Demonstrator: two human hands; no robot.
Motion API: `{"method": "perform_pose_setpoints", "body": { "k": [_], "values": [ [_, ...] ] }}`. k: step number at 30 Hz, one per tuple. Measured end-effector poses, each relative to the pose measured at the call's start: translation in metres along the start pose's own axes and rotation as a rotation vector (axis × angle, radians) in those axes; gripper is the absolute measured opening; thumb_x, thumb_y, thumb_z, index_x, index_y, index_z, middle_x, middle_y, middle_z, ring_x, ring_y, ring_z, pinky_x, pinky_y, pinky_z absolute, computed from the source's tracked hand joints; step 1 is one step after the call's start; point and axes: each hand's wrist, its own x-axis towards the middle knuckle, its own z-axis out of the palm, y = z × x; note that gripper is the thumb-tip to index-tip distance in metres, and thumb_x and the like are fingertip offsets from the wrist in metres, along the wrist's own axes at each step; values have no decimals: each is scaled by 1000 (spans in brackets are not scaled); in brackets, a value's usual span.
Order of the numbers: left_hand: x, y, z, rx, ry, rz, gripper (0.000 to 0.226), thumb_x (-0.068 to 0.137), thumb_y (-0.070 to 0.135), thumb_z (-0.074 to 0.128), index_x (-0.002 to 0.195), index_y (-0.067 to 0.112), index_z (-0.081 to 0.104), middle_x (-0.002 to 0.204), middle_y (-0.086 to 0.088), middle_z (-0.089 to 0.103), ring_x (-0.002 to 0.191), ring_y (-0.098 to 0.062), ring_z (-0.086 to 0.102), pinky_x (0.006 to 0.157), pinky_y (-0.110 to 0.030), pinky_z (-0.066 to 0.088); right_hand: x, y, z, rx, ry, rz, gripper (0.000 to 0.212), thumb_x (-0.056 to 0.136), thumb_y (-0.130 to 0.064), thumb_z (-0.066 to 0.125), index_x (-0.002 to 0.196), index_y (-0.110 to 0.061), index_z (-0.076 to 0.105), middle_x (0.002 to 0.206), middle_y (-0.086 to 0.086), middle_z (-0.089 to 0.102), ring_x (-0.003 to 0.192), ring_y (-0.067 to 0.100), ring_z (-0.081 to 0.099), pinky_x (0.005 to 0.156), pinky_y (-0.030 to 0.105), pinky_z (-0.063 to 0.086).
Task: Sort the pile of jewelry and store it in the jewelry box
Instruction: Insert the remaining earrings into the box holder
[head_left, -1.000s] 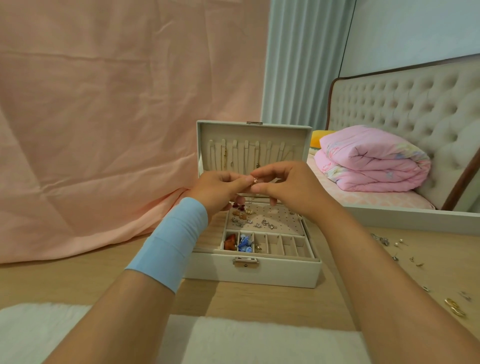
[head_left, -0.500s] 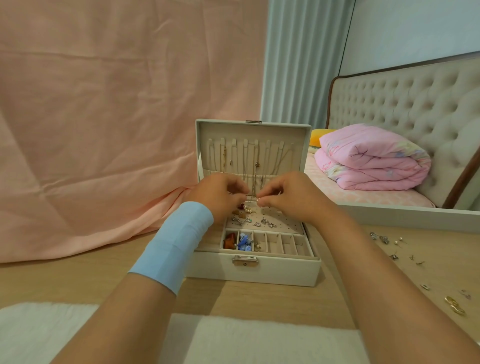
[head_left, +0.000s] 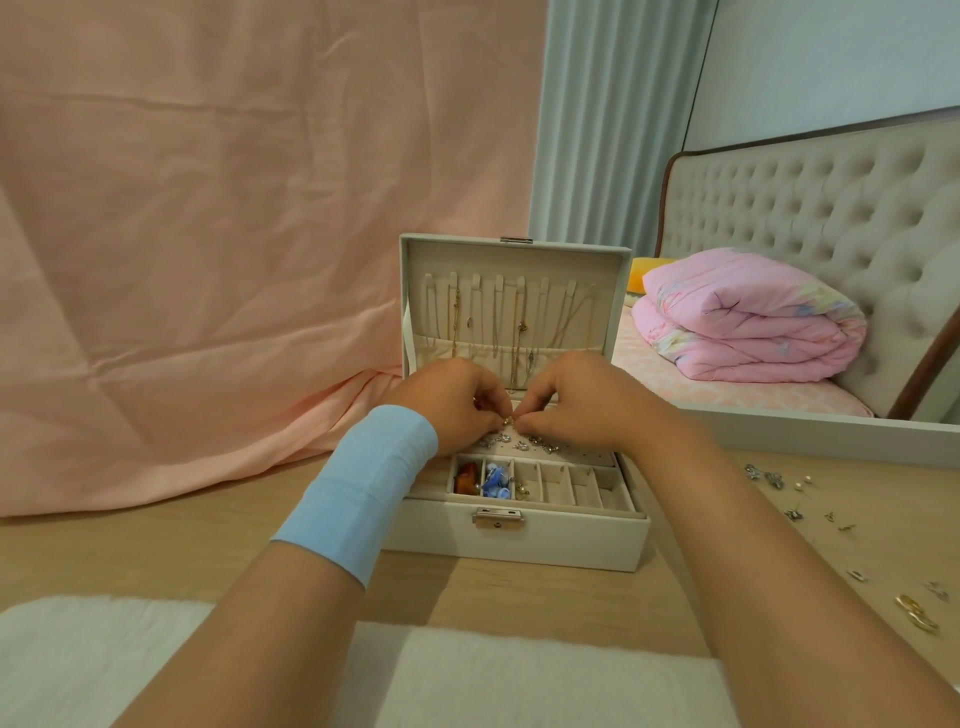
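Over cream hinged jewelry box (head_left: 550, 540) | we lowered left grip (head_left: 453, 402), right grip (head_left: 587, 401), both pinching small gold earring (head_left: 508, 420) | seating likely next

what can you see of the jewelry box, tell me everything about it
The jewelry box is cream, leather-like and rectangular, standing on the wooden table with its lid upright. Thin necklaces hang inside the lid. A silver latch sits on the front. The front row of slots holds orange pieces and blue pieces at the left. Behind it, a perforated panel carries small earrings. The left hand and right hand pinch a small gold piece over that panel.
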Motion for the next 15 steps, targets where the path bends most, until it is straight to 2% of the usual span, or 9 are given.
{"method": "perform_pose_setpoints", "body": {
  "k": [2,6,12,15],
  "values": [
    [0,0,-1,0,-4,3,14,89,25,68,98,35,74,89,17,62,76,1,53,61,-11,34,0,2,-4,42,-49,6,13,90,-23,70,93,-28,82,88,-15,76,81,2,67,72,23,54],
    [0,0,0,9,-1,5,15,90,27,68,100,35,74,90,17,62,77,2,53,62,-13,35,1,5,-6,100,-48,20,18,90,-16,71,95,-30,80,85,-18,70,72,-7,61,62,9,41],
    [1,-1,0,5,-6,0,15,89,27,68,101,34,74,93,15,64,81,-1,55,65,-14,37,2,7,-3,96,-64,31,18,89,-14,71,91,-29,80,89,-12,72,76,-2,63,63,12,43],
    [0,1,-1,5,-6,-2,15,90,28,66,101,35,73,97,14,66,82,-1,56,70,-17,39,3,11,-3,106,-56,39,18,89,-15,72,88,-33,76,86,-17,69,72,-8,61,60,7,39]
  ]
}}
